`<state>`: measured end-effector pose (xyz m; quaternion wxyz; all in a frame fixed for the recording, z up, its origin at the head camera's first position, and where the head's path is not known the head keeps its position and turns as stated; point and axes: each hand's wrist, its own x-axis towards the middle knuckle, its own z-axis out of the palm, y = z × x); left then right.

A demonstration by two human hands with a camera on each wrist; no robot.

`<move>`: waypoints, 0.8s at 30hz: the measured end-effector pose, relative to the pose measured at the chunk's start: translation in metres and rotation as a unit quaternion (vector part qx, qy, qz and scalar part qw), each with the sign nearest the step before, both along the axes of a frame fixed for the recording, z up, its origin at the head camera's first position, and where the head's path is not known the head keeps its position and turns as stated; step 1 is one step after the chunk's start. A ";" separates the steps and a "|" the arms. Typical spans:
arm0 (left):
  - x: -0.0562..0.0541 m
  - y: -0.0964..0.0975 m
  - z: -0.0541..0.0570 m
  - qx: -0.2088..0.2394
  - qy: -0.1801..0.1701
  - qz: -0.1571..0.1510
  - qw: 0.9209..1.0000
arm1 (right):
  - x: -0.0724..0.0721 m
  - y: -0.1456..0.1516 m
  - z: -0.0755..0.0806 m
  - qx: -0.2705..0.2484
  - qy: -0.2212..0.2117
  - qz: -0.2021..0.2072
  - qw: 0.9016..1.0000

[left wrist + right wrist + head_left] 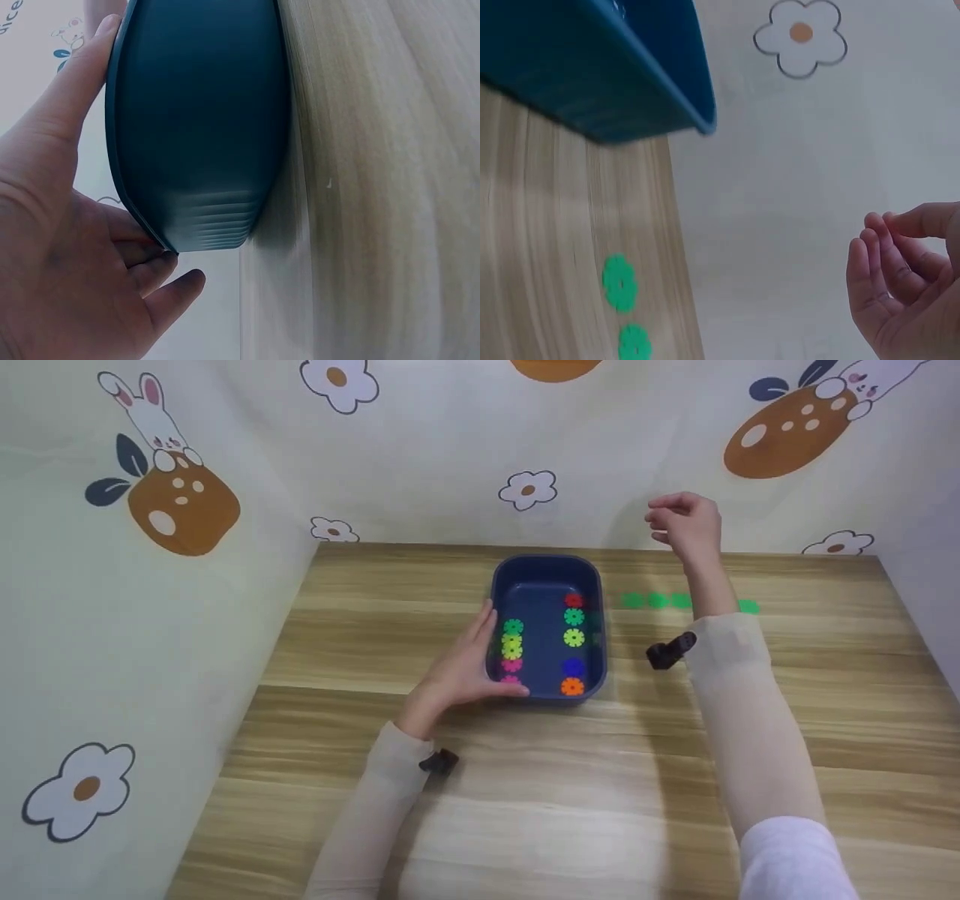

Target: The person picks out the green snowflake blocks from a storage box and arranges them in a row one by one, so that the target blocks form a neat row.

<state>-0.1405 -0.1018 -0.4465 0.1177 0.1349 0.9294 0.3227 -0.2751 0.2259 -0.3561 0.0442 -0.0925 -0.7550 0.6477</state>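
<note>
The left hand (463,669) holds the near left corner of a dark blue plastic bin (546,570), its thumb on the near rim and fingers along the left side. In the left wrist view, fingertips meet the bin's rim. Inside lie notched plastic discs in two columns: green, yellow and pink ones (512,650) on the left; red, green, yellow-green, blue and orange ones (574,637) on the right. The right hand (691,529) is raised beyond the table's back edge, fingers loosely bent and thumb near the index fingertip. Nothing shows between them in the right wrist view.
Right of the bin, a row of green notched discs (658,601) lies on the wooden table (420,592), partly hidden by the right forearm. A cloth backdrop (435,450) with rabbits and flowers rises behind the table's back edge and along both sides.
</note>
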 end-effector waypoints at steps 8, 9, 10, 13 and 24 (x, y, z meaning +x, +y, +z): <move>0.000 -0.001 -0.001 0.002 0.003 0.000 1.000 | -0.007 -0.040 -0.002 0.015 0.034 0.008 0.999; 0.000 -0.001 -0.001 0.003 0.004 -0.001 1.000 | -0.007 -0.044 -0.002 0.014 0.038 0.009 0.999; 0.000 -0.001 -0.001 0.003 0.004 -0.001 1.000 | -0.007 -0.048 -0.002 0.015 0.041 0.009 0.999; 0.000 -0.001 0.000 0.006 0.004 -0.002 1.000 | -0.007 -0.058 -0.004 0.011 0.052 0.012 0.999; -0.001 -0.001 0.000 0.010 0.007 -0.016 1.000 | -0.007 -0.091 -0.015 -0.018 0.085 0.020 0.996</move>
